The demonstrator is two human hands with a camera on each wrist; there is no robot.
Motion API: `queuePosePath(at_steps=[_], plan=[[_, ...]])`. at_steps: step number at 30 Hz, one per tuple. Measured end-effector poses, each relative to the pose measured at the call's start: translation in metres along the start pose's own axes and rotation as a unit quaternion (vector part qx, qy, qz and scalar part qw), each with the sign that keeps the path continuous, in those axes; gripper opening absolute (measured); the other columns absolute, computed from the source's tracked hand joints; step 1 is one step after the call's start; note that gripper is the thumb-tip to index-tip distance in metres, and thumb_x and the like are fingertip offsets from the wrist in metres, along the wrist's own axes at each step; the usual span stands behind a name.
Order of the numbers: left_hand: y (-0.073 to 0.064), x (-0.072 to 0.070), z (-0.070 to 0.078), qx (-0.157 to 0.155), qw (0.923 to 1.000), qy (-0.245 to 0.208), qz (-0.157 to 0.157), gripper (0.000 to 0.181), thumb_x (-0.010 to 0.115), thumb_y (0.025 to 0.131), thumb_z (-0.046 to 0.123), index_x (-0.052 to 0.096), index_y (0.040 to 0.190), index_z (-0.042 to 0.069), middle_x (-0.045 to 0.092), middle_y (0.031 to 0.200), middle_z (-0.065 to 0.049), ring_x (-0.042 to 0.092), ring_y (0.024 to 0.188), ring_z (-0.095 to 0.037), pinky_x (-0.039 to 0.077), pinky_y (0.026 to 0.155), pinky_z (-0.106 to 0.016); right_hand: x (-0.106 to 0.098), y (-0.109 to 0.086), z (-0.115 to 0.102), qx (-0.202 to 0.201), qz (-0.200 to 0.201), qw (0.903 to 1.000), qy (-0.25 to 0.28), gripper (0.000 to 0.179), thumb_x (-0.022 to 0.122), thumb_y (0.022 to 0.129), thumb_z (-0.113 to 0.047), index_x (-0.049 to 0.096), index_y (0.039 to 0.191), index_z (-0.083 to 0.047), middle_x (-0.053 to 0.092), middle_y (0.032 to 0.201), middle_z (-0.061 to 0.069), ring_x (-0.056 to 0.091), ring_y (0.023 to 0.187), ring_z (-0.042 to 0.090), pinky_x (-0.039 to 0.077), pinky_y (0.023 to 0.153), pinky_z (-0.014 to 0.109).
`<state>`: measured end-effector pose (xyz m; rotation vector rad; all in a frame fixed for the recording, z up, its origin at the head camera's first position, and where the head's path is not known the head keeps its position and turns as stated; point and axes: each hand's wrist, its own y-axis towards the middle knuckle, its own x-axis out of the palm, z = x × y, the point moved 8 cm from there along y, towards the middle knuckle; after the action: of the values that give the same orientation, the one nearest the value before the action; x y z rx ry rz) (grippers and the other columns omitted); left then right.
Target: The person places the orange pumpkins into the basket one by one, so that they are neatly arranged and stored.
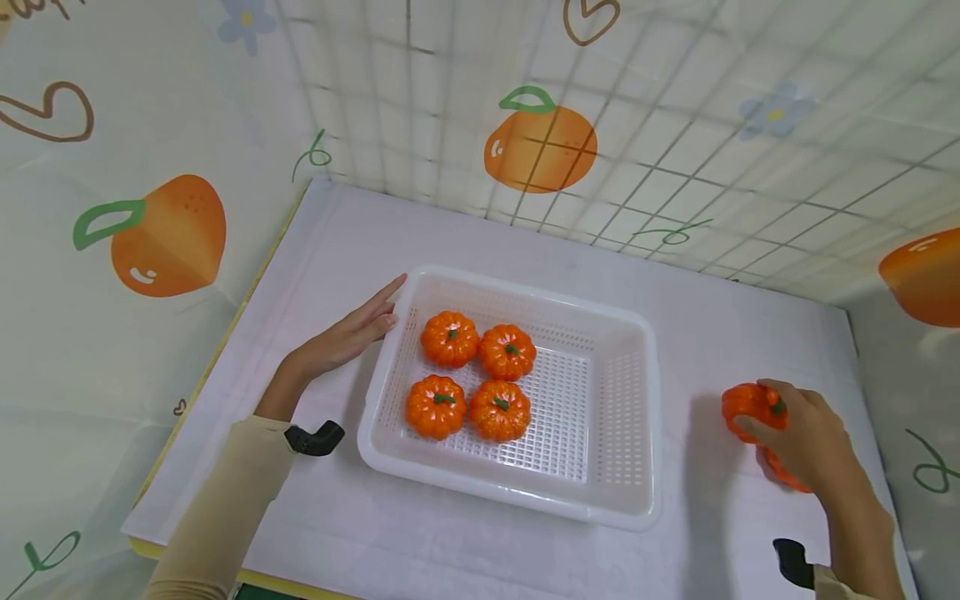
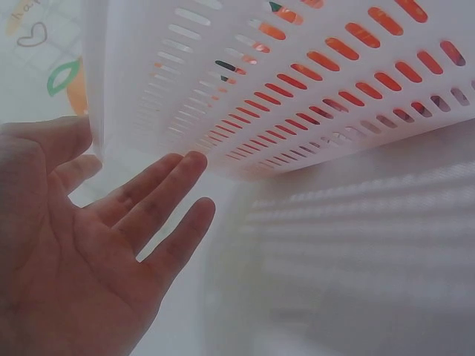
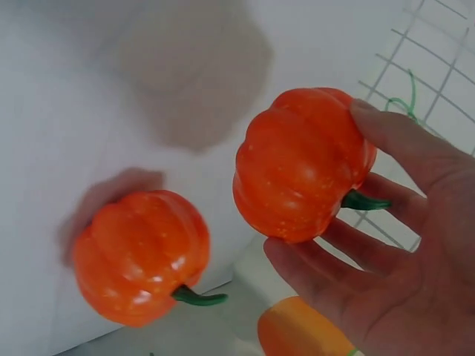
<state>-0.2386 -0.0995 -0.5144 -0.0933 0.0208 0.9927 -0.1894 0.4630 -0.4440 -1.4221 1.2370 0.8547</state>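
Observation:
A white plastic basket point(image 1: 615, 400) with slotted walls stands on the table. Inside its left half sit several small orange pumpkins point(image 1: 501, 411) with green stems. My left hand point(image 1: 354, 333) is at the basket's left rim, its fingers extended along the outer wall, as the left wrist view point(image 2: 111, 222) also shows. Out to the right of the basket, my right hand point(image 1: 810, 433) grips an orange pumpkin point(image 3: 304, 167) between thumb and fingers, raised over the table. Another pumpkin point(image 3: 141, 256) lies on the table beside it, partly hidden under the right hand in the head view.
The white-covered table point(image 1: 480, 550) has a yellow edge point(image 1: 225, 367) on its left. A wire grid point(image 1: 645, 167) stands along the back, against a curtain printed with oranges point(image 1: 542, 150). A grey-white side wall point(image 1: 907, 400) rises past the right hand.

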Motion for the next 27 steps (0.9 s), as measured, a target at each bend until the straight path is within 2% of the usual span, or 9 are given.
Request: queuePosePath(at_steps=[7,14,23,27], plan=[[0.001,0.000,-0.002,0.000,1.0000,-0.003,-0.003,0.061,0.041,0.109,0.027,0.010,0.160,0.038,0.022,0.163,-0.002,0.035,0.143,-0.026,0.031,0.114,-0.051,-0.017,0.004,-0.019,-0.029,0.024,0.9992,-0.008,0.074,0.072,0.092,-0.030,0.037,0.144,0.008,0.032,0.129,0.044,0.035,0.106,0.061,0.045,0.071,0.074],[0.001,-0.001,-0.003,-0.002,1.0000,-0.003,-0.004,0.061,0.041,0.109,0.026,0.010,0.160,0.039,0.026,0.162,-0.006,0.037,0.141,-0.028,0.031,0.114,-0.051,-0.033,0.010,-0.049,-0.065,0.034,0.9973,0.002,0.070,0.071,0.094,-0.026,0.037,0.147,0.005,0.031,0.136,0.043,0.034,0.111,0.060,0.041,0.078,0.077],[0.001,0.000,-0.002,0.000,1.0000,-0.004,-0.006,0.061,0.041,0.109,0.025,0.009,0.160,0.039,0.028,0.160,-0.008,0.038,0.140,-0.027,0.031,0.114,-0.050,-0.060,0.014,-0.092,-0.101,0.070,0.9924,0.001,0.064,0.073,0.092,-0.016,0.042,0.144,0.003,0.035,0.135,0.040,0.034,0.114,0.057,0.041,0.077,0.075],[0.001,-0.001,-0.002,0.001,1.0000,-0.003,-0.007,0.061,0.040,0.109,0.025,0.009,0.160,0.038,0.029,0.159,-0.010,0.039,0.140,-0.028,0.030,0.114,-0.050,-0.067,0.014,-0.111,-0.110,0.072,0.9914,0.004,0.062,0.072,0.092,-0.016,0.043,0.145,0.000,0.035,0.138,0.038,0.034,0.116,0.056,0.042,0.078,0.074]])
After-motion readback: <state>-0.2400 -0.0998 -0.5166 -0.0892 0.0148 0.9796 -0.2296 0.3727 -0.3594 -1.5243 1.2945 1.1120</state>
